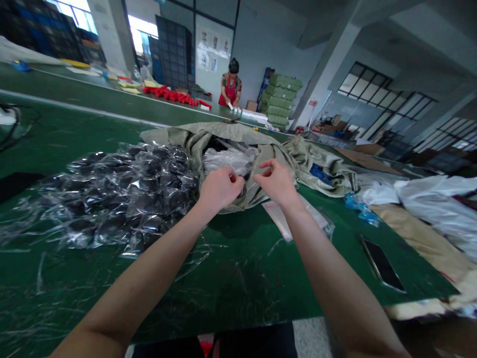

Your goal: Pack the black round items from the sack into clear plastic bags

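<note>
Woven sack (276, 153) sits mouth-open on the green table (253, 283), clear plastic packaging (231, 158) inside, film-wrapped dark pieces (149, 184) piled left. Your left hand (221, 187) curls at its mouth, grip can't be told; your right hand (276, 180) is released, thumb and index parted.

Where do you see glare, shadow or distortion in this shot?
In the head view, bright glints on the plastic-wrapped dark items and a washed-out window at upper left; same view, a soft shadow beneath the sack; same view, a pillar leaning steeply.
</note>
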Action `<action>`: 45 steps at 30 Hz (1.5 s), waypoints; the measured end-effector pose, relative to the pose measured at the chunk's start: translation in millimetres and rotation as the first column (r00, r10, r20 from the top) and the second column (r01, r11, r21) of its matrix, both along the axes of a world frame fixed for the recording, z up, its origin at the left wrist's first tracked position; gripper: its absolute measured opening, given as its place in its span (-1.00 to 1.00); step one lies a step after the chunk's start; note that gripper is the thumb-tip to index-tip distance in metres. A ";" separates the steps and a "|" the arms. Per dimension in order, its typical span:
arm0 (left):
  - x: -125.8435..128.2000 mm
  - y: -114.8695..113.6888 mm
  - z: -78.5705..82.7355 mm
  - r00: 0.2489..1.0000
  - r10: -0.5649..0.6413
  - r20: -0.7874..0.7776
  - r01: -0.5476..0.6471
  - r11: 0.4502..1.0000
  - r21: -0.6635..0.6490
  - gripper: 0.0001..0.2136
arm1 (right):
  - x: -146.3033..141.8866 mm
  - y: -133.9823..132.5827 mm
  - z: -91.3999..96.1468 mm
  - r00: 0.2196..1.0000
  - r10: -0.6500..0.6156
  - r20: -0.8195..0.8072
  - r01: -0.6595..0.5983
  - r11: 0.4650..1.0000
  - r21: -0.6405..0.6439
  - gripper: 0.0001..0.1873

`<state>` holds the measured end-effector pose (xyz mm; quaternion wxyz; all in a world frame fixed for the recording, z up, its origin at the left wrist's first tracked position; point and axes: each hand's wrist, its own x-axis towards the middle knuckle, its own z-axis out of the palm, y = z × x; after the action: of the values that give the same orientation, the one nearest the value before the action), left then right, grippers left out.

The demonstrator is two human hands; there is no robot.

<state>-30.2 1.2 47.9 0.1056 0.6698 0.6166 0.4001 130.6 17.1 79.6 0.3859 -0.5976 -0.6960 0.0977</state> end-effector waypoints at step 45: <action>12.9 4.5 -22.6 0.961 -0.215 -0.173 0.197 0.974 -0.115 -0.79 | 40.8 -18.3 -38.3 0.973 0.210 -0.091 -0.220 0.967 -0.128 -0.71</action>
<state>-17.2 5.6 25.3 0.1215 0.7585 0.5694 0.2928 171.4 -1.2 41.2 0.3576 -0.5394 -0.7330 0.2095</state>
